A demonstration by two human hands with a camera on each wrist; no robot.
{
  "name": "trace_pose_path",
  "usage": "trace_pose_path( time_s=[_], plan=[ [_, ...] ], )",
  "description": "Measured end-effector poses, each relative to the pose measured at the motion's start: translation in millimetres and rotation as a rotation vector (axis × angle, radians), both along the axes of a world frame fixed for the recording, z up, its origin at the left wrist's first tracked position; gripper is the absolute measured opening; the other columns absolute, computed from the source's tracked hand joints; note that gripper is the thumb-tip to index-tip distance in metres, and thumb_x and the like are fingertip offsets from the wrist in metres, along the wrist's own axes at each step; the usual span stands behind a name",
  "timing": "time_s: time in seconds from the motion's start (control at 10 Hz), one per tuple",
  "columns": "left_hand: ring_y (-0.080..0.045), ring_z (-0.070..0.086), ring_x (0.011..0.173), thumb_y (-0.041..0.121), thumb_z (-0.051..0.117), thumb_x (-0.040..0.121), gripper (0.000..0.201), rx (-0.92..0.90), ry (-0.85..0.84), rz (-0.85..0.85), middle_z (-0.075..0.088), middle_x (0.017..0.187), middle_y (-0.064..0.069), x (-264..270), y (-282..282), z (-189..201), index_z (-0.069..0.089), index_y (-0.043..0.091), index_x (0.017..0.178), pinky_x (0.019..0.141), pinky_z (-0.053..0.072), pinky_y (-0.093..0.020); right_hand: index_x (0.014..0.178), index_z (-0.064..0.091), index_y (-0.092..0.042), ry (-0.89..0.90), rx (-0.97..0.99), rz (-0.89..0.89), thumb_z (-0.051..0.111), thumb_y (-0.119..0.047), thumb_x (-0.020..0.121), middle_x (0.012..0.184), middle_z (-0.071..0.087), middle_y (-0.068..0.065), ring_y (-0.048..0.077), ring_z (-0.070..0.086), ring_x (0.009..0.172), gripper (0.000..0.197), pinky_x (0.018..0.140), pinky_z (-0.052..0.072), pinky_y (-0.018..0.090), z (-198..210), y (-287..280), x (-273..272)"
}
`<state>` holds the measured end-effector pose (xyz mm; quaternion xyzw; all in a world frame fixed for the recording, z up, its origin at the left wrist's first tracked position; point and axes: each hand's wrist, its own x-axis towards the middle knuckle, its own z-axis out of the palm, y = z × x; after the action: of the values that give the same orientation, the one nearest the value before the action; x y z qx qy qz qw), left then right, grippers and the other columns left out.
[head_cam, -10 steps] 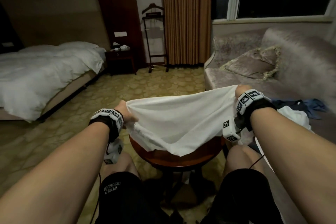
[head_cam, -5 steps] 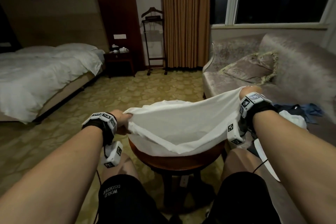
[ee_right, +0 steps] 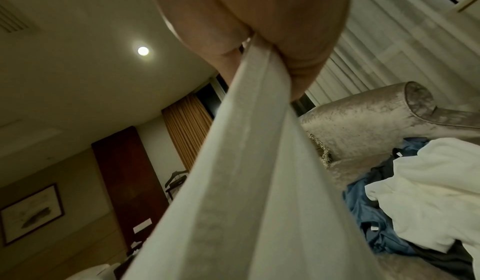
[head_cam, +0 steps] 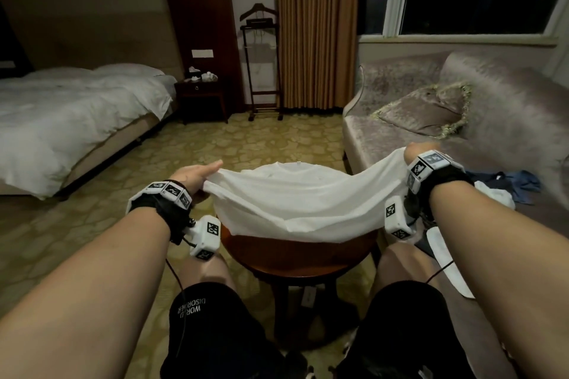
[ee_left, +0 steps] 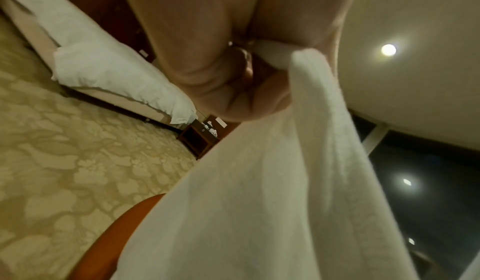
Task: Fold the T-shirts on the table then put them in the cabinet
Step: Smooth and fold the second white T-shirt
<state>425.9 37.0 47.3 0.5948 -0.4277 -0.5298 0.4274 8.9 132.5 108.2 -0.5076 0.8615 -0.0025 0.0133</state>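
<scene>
A white T-shirt (head_cam: 295,203) is stretched between my two hands over the small round wooden table (head_cam: 295,252); its collar end lies on the far side of the tabletop. My left hand (head_cam: 197,177) pinches the shirt's left edge, and the left wrist view shows the curled fingers (ee_left: 218,91) around the white T-shirt (ee_left: 272,192). My right hand (head_cam: 415,152) grips the right edge higher up, near the sofa. Fabric of the white T-shirt (ee_right: 246,181) runs out of the right hand's closed fingers (ee_right: 298,62). The table rim (ee_left: 109,233) shows below.
More clothes, blue (head_cam: 520,184) and white (ee_right: 428,192), lie heaped on the grey sofa (head_cam: 508,120) at the right. A bed (head_cam: 70,111) stands left, a nightstand (head_cam: 201,98) and valet stand (head_cam: 261,61) at the far wall. My knees flank the table.
Both hands have lowered and spread, carrying the shirt forward; its far end now rests on the tabletop with the collar showing. The left thumb now lies straighter along the hem.
</scene>
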Motion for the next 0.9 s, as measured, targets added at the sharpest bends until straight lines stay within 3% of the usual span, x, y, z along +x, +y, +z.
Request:
trace_pose_path(
  time_s=[0.1, 0.2, 0.3, 0.4, 0.5, 0.6, 0.7, 0.8, 0.9],
  plan=[
    [-0.022, 0.064, 0.071, 0.041, 0.079, 0.074, 0.036, -0.059, 0.097, 0.166, 0.067, 0.088, -0.011, 2, 10, 5, 0.069, 0.008, 0.083, 0.077, 0.055, -0.034, 0.147, 0.026, -0.002, -0.093, -0.014, -0.116, 0.057, -0.01, 0.092, 0.144, 0.035, 0.025, 0.039, 0.039, 0.131, 0.063, 0.104, 0.036, 0.051, 13, 22, 5],
    [-0.03, 0.064, 0.08, 0.028, 0.06, 0.093, 0.034, -0.133, -0.038, 0.343, 0.066, 0.094, -0.017, 1, 23, 16, 0.065, -0.002, 0.108, 0.067, 0.052, -0.031, 0.135, 0.045, 0.003, -0.274, -0.214, -0.152, 0.046, -0.011, 0.098, 0.137, 0.047, 0.022, 0.033, 0.046, 0.127, 0.039, 0.102, 0.038, 0.04, 10, 28, -7],
    [-0.035, 0.056, 0.106, 0.02, 0.044, 0.1, 0.027, -0.236, -0.239, 0.506, 0.059, 0.108, -0.018, 2, 37, 22, 0.055, -0.001, 0.111, 0.082, 0.04, -0.035, 0.104, 0.068, -0.003, -0.566, -0.629, -0.212, 0.045, -0.015, 0.097, 0.107, 0.064, 0.018, 0.033, 0.06, 0.099, 0.027, 0.083, 0.047, 0.036, -8, 19, -27],
    [-0.032, 0.052, 0.089, 0.018, 0.046, 0.098, 0.014, -0.281, -0.394, 0.531, 0.055, 0.098, -0.019, 2, 44, 24, 0.049, 0.005, 0.096, 0.078, 0.039, -0.036, 0.096, 0.07, -0.003, -0.574, -0.69, -0.175, 0.048, -0.017, 0.096, 0.096, 0.067, 0.019, 0.033, 0.063, 0.092, 0.027, 0.079, 0.046, 0.034, -19, 17, -39],
    [-0.034, 0.062, 0.093, 0.026, 0.057, 0.091, 0.026, -0.234, -0.336, 0.495, 0.066, 0.105, -0.017, 7, 43, 22, 0.063, 0.003, 0.101, 0.086, 0.051, -0.037, 0.1, 0.069, 0.0, -0.558, -0.626, -0.187, 0.049, -0.018, 0.097, 0.102, 0.067, 0.017, 0.032, 0.062, 0.102, 0.027, 0.084, 0.047, 0.033, -20, 24, -45],
    [-0.032, 0.06, 0.113, 0.022, 0.055, 0.095, 0.039, -0.183, -0.086, 0.406, 0.06, 0.126, -0.019, 7, 43, 25, 0.056, -0.001, 0.127, 0.066, 0.054, -0.023, 0.089, 0.064, -0.011, -0.577, -0.47, -0.249, 0.055, -0.029, 0.094, 0.094, 0.065, 0.002, 0.02, 0.061, 0.098, 0.021, 0.087, 0.05, 0.027, -22, 23, -49],
    [-0.027, 0.06, 0.114, 0.022, 0.049, 0.098, 0.039, -0.174, -0.018, 0.37, 0.06, 0.127, -0.017, 5, 44, 28, 0.055, -0.002, 0.127, 0.069, 0.055, -0.023, 0.102, 0.066, -0.007, -0.565, -0.414, -0.24, 0.06, -0.042, 0.089, 0.102, 0.068, 0.007, 0.025, 0.064, 0.096, 0.037, 0.086, 0.052, 0.028, -25, 16, -62],
    [-0.024, 0.065, 0.102, 0.026, 0.054, 0.093, 0.028, -0.15, -0.554, 0.349, 0.068, 0.109, -0.01, 0, 55, 28, 0.067, 0.006, 0.108, 0.081, 0.052, -0.026, 0.095, 0.062, -0.004, -0.602, -0.33, -0.228, 0.069, -0.032, 0.084, 0.09, 0.064, 0.008, 0.027, 0.06, 0.092, 0.031, 0.089, 0.051, 0.033, -18, 41, -43],
    [-0.026, 0.061, 0.109, 0.019, 0.053, 0.093, 0.028, -0.178, -0.48, 0.365, 0.064, 0.118, -0.011, -7, 58, 28, 0.065, 0.004, 0.113, 0.069, 0.053, -0.014, 0.094, 0.061, 0.001, -0.63, -0.343, -0.277, 0.065, -0.017, 0.086, 0.096, 0.059, 0.014, 0.03, 0.057, 0.099, 0.02, 0.066, 0.052, 0.023, -13, 51, -33]
  ],
)
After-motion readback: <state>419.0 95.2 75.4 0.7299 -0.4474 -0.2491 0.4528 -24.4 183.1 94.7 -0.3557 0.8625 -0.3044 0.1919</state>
